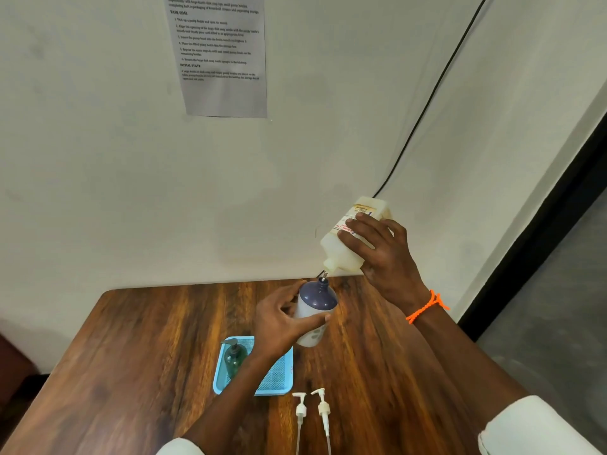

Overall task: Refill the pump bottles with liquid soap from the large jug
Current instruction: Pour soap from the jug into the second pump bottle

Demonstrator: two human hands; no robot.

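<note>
My right grip [381, 254] holds the large jug [353, 239] tipped, spout just above the open mouth of the purple-topped bottle [315, 310]. My left grip [282, 320] wraps that bottle at the tabletop's [131, 356] far side.

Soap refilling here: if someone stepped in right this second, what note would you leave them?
Left hand: holds the purple-topped bottle, open mouth up, tilted, above the table.
Right hand: holds the jug tipped spout-down right over that mouth; whether soap is flowing is too small to tell.
Done: a green bottle with its pump on stands in the blue tray.
Left: finish filling, fit a pump, put the bottle in the tray. Two loose pumps lie on the table by the tray. Then stand the jug upright.
</note>
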